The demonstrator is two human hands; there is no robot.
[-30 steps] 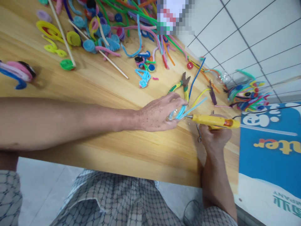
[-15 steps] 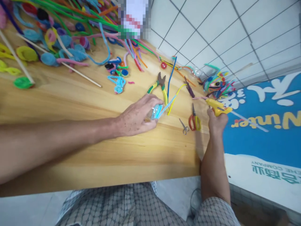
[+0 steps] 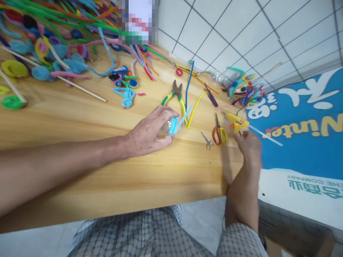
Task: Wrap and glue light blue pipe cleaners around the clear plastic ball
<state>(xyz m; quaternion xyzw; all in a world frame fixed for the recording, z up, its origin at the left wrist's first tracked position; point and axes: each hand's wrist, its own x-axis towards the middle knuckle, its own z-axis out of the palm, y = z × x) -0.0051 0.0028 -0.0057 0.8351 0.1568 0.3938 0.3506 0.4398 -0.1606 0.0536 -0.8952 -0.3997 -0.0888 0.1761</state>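
My left hand [image 3: 150,132] is closed around a clear plastic ball [image 3: 166,127] with light blue pipe cleaner in it. A light blue strip [image 3: 184,119] sticks out of it to the upper right. Just beyond my fingers lie pliers [image 3: 175,94] with green and yellow handles. At the right, my right hand [image 3: 249,144] is behind a yellow glue gun [image 3: 237,122], its thumb close to the gun's body. The fingers are blurred but look apart, and the gun seems loose from the grip. A white glue stick [image 3: 266,135] juts from the gun's back.
Red-and-yellow-handled scissors [image 3: 219,134] and small metal scissors [image 3: 207,142] lie between my hands. Blue [image 3: 189,85] and yellow pipe cleaners [image 3: 197,109] lie past the pliers. Coloured craft pieces [image 3: 59,53] heap at the far left. A blue printed board [image 3: 300,132] borders the table's right side.
My right hand has drawn back from the glue gun, which it gripped before. The view has shifted a little right. My left hand still holds the ball.
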